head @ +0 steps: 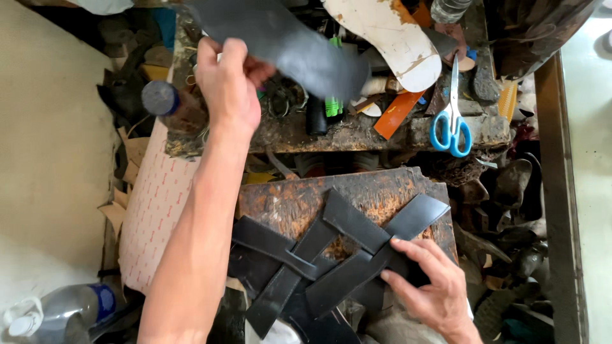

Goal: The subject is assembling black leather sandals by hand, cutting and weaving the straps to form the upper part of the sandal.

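Matt black leather straps (331,255) under the right hand (433,293) lie on rough, rusty-looking board (287,200); the left hand (226,79) grips a smooth dark sole (287,41).

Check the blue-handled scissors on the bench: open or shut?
Shut. The scissors lie flat on the workbench, blades together in one narrow line pointing away, the two blue loops side by side at the near edge.
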